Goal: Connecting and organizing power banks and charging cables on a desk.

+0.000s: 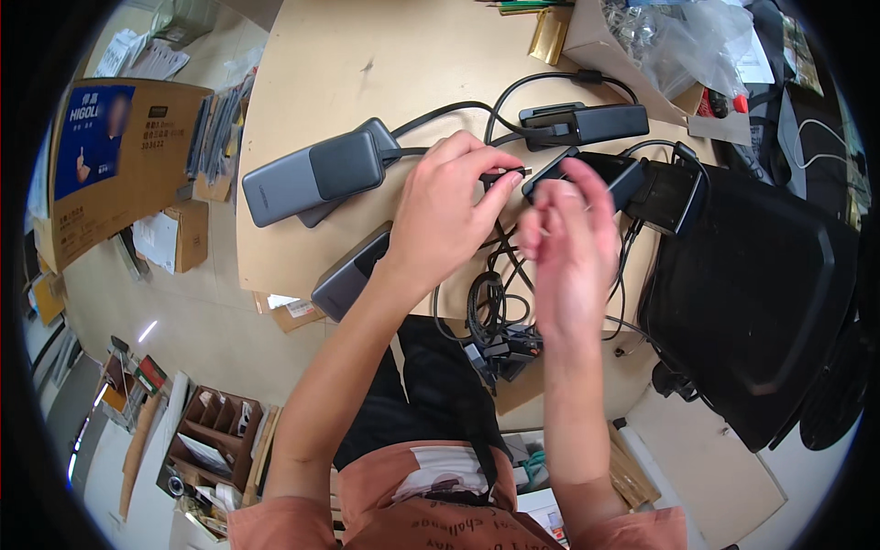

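My left hand (449,206) pinches a black cable plug (504,174) between thumb and forefinger over the light wooden table (367,55). Just to its right lies a dark power bank (596,174), its end facing the plug. My right hand (573,238) hovers blurred in front of that power bank, fingers apart and holding nothing. A bundle of black cables (495,312) hangs from the table's near edge below both hands.
Grey power banks lie at the left (312,179) and at the near edge (348,275); another dark one (587,124) sits behind with a cable. A black chair (761,293) stands at right, cardboard boxes (137,156) on the floor at left, a plastic bag (678,37) at back.
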{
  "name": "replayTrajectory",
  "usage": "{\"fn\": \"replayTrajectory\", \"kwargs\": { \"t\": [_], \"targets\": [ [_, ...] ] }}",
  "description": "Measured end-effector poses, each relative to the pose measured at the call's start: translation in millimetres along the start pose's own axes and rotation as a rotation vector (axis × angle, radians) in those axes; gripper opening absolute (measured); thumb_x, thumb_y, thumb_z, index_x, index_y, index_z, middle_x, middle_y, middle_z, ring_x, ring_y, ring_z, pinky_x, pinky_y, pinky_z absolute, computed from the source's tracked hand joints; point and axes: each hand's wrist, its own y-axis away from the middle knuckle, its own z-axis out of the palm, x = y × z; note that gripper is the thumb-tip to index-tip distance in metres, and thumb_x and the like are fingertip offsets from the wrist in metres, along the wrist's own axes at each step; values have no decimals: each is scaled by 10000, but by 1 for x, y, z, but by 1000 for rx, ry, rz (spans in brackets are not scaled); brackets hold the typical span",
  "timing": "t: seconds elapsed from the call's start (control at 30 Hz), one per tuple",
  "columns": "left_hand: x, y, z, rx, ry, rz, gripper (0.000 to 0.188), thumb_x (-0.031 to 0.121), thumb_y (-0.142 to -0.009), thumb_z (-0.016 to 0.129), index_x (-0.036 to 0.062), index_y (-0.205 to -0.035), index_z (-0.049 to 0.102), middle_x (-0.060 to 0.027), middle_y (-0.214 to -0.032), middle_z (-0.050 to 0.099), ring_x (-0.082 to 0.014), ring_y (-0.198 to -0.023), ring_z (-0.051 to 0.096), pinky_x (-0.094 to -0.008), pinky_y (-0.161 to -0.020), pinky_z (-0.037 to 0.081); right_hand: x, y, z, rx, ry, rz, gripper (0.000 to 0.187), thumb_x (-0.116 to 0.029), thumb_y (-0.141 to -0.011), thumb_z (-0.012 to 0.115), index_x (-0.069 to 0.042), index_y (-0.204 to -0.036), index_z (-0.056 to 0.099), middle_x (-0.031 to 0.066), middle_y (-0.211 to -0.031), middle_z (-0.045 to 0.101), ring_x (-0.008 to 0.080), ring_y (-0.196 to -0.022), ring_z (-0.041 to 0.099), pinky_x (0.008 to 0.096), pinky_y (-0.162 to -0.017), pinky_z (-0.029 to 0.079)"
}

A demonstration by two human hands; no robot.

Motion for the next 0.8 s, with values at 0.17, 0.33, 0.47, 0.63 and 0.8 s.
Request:
{"fn": "replayTrajectory", "kwargs": {
  "t": [0.17,0.33,0.47,0.63,0.8],
  "targets": [
    [-23,-15,36,144,-83,18,201,142,-897,749,11,-1049,749,-119,-942,666,-303,-808,658,-378,-737,521,-50,-40,-42,14,776,-687,281,-79,-999,609,-20,-1271,565,47,-973,593,101,-836,575,232,-668,446],
    [-39,-14,48,218,-176,185,223,135,-845,796,23,-1033,757,-99,-957,660,-268,-912,617,-384,-789,530,-72,-87,-42,-93,1523,-955,321,-198,-947,658,-47,-1230,643,126,-1183,635,307,-1170,569,408,-1032,426],
    [-44,-12,45,168,-230,272,237,139,-813,811,65,-1033,764,-63,-941,649,-262,-934,603,-383,-816,531,-63,-93,-45,-172,1452,-885,305,-202,-932,669,-55,-1199,653,143,-1193,625,326,-1195,556,419,-1059,418],
    [-51,-15,29,82,-405,413,241,142,-798,812,95,-1031,773,-42,-916,635,-249,-940,598,-380,-826,528,-54,-96,-52,-204,1451,-850,299,-187,-924,677,-55,-1192,661,129,-1201,633,315,-1173,574,413,-1033,433],
    [-37,-20,26,50,-317,334,248,155,-791,816,122,-1036,793,-36,-903,629,-242,-931,590,-371,-832,521,-56,-97,-53,-205,1275,-760,290,-194,-932,673,-57,-1187,670,114,-1169,650,286,-1125,595,380,-980,460]
  ]
}}
